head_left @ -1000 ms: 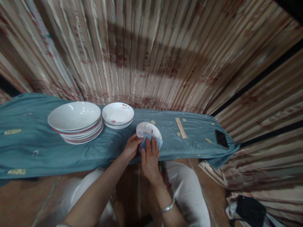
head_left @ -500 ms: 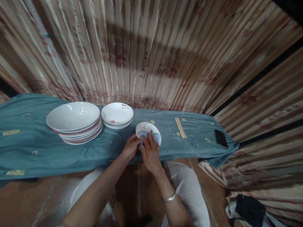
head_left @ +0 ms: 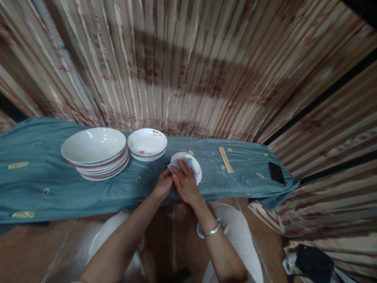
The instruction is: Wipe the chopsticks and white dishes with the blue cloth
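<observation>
Before me, near the table's front edge, is a small white dish [head_left: 198,169]. My left hand [head_left: 163,184] is closed at the dish's near left rim, its fingertips partly hidden behind my other hand. A light blue cloth [head_left: 174,164] lies over the dish's inside. My right hand [head_left: 186,181], with a silver bangle on the wrist, presses the cloth onto the dish with its fingers together. To the left stand a short stack of white flower-patterned plates [head_left: 147,142] and a taller stack of big white bowls [head_left: 94,145], some with red rims.
The narrow table wears a green-blue cloth [head_left: 112,196]. Several wooden chopsticks [head_left: 226,159] lie right of the dish, and a black phone [head_left: 277,173] is near the right end. A striped curtain [head_left: 182,78] hangs close behind. A dark bag [head_left: 313,263] sits at lower right.
My right hand has shifted slightly left on the dish, bringing the blue cloth toward the left rim. My left hand stays at the dish's edge.
</observation>
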Tool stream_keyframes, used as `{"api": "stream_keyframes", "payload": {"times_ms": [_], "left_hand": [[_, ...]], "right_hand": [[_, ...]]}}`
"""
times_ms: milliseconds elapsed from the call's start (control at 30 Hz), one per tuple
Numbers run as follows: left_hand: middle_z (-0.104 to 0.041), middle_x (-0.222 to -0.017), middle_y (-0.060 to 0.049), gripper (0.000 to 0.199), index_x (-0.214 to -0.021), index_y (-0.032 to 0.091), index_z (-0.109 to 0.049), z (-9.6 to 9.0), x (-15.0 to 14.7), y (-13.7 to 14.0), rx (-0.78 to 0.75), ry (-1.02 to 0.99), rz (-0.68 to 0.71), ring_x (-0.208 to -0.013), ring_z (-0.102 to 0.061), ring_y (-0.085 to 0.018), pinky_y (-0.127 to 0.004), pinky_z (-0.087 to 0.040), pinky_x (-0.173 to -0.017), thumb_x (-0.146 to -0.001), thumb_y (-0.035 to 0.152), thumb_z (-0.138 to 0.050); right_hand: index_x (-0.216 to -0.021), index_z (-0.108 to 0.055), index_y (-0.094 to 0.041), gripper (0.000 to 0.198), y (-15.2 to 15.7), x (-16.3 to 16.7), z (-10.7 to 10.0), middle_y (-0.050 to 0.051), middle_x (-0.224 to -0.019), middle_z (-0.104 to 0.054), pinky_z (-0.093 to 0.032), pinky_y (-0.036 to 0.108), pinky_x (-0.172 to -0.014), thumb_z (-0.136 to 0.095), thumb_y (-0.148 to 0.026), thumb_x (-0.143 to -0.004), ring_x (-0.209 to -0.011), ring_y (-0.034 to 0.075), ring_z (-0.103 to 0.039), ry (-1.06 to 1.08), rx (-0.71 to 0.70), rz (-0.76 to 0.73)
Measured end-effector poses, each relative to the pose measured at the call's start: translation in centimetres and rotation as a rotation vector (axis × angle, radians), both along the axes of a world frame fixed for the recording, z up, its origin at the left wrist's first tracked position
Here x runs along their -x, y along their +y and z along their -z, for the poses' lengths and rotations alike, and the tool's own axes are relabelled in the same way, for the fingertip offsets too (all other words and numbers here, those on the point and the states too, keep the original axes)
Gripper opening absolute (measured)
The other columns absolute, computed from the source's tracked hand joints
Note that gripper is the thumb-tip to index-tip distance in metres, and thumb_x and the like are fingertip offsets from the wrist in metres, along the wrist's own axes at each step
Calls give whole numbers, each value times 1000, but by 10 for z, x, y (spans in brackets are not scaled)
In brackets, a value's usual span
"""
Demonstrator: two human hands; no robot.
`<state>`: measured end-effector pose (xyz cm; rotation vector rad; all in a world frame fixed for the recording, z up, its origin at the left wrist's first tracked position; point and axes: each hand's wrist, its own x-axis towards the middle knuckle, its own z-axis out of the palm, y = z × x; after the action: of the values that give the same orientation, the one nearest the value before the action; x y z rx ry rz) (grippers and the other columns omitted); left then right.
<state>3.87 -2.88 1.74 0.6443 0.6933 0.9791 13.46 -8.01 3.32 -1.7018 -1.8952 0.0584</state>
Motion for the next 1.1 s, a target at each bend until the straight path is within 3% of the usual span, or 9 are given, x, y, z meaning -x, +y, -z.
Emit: {"api": "stream_keyframes", "payload": {"times_ms": [367, 700, 933, 1100], "left_hand": [[-70, -70, -2, 28, -69, 16, -61, -2, 0, 0, 22, 33, 6, -86, -68, -25, -35, -55, -75, -46, 9, -75], [-68, -64, 1, 43, -82, 16, -65, -2, 0, 1, 49, 37, 10, -68, -66, -19, -39, -54, -75, -43, 11, -81], [-68, -67, -1, 34, -77, 15, -66, 2, 1, 2, 26, 49, 39, -65, -64, -16, -34, -53, -70, -47, 16, -82], [-68, -66, -1, 37, -76, 14, -66, 2, 0, 3, 44, 39, 32, -64, -63, -16, -34, -53, -69, -44, 18, -86]], "right_hand": [[-118, -65, -21, 34, 33, -5, -14, 9, -141, -52, -34, 45, -110, -39, -26, -97, -138, 23, -36, -66, 39, -76], [-109, -67, -21, 28, 59, -7, -17, 9, -131, -58, -33, 42, -106, -41, -25, -98, -130, 23, -43, -164, 55, -66], [-93, -67, -19, 28, 75, -12, -23, 8, -105, -66, -37, 35, -95, -39, -24, -99, -112, 20, -53, -216, 58, -67], [-89, -64, -18, 28, 81, -16, -26, 7, -99, -66, -38, 32, -88, -39, -24, -100, -103, 19, -56, -248, 83, -45]]}}
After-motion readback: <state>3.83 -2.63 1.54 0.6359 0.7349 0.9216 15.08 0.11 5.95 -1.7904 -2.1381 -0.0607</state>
